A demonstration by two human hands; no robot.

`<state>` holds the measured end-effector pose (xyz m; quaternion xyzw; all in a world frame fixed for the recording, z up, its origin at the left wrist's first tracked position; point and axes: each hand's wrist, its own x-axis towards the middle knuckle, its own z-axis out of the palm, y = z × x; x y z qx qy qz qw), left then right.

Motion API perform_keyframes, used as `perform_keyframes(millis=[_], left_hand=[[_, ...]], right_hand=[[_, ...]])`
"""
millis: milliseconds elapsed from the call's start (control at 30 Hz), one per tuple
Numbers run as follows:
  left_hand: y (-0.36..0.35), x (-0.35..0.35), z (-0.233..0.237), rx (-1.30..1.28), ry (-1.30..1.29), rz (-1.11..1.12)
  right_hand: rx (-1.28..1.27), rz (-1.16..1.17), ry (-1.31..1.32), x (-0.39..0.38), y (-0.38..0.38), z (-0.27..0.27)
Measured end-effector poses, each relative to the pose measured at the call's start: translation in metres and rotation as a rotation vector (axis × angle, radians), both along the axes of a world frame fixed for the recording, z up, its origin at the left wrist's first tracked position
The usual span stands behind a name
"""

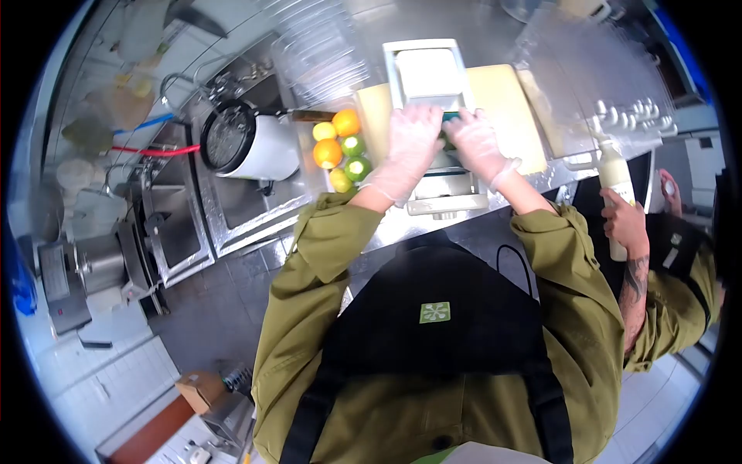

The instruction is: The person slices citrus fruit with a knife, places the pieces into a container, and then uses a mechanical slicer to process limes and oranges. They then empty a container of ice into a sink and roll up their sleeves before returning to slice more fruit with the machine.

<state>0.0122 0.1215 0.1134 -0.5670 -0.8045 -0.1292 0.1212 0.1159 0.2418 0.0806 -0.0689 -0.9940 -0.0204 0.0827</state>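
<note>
A white slicer with a long frame, like a mandoline [427, 73], lies lengthwise on a yellowish cutting board [506, 100]. My left hand [413, 143], in a clear glove, is closed with its fingers curled over the middle of the slicer. Beside it, my right hand [478, 145], also gloved, is closed too. Between the two hands shows a dark green thing [450, 117], mostly covered by my fingers and a little blurred; its kind I cannot make out. Both hands seem to press on it from either side.
Oranges [328, 153], yellow citrus and limes [358, 168] sit left of the board. Farther left, a white pot [267, 147] stands by the sink [224, 220]. Clear plastic containers [321, 54] are stacked behind. At right, a co-worker's hand [624, 224] holds a white bottle [614, 174].
</note>
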Motion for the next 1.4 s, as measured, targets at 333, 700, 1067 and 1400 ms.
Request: perform_keyframes(millis=[333,700,1067,1400], left_hand=[[-0.150,-0.091,-0.105,-0.549,-0.276,0.524],[-0.147,-0.060,-0.088,-0.231,-0.617,0.623],[-0.009,-0.014,-0.002,-0.021,-0.421,-0.443],[0.014,-0.016,-0.017,-0.327,-0.105,-0.630]], right_hand=[[-0.087,0.030,0.107,0.009,0.000,0.015],[-0.313,-0.202,0.420,0.033,0.003,0.038],[-0.446,-0.245,0.595,0.047,-0.005,0.032],[-0.488,-0.311,0.566,0.064,-0.002,0.023]])
